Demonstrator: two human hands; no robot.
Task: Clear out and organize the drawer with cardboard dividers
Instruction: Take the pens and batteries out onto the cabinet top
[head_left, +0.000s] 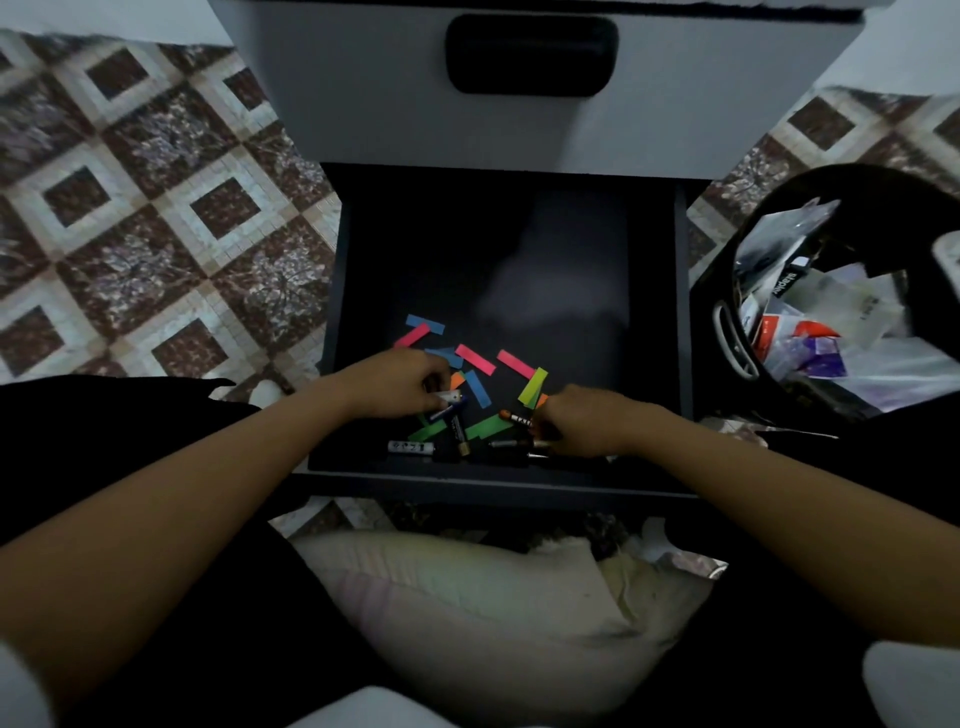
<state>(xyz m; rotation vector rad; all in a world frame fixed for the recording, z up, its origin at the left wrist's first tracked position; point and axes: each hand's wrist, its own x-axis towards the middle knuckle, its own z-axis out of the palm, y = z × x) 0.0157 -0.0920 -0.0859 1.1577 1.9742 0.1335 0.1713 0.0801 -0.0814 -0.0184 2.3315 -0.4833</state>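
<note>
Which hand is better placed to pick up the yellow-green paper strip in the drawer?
Probably the right. The right hand sits just below the yellow-green paper strip; the left hand is farther away and already pinches a battery.

Colours here: the open rectangular drawer (467, 249) is matte black inside, and the little paper strips in it are hot pink (515, 363), blue (425, 323), green (488, 426), lime yellow (533, 386) and orange (457, 380). There's a white-and-blue cylinder battery (449, 399), a black cylinder battery with an orange tip (515, 417), and a white-labelled cylinder battery (410, 447). The square floor tiles (156, 208) run a brown-and-cream diamond pattern. The flat cabinet front (363, 104) is pale grey, its recessed handle (531, 54) black, the round plastic bin (852, 187) black, and the soft fabric cushion (493, 587) cream.
</note>
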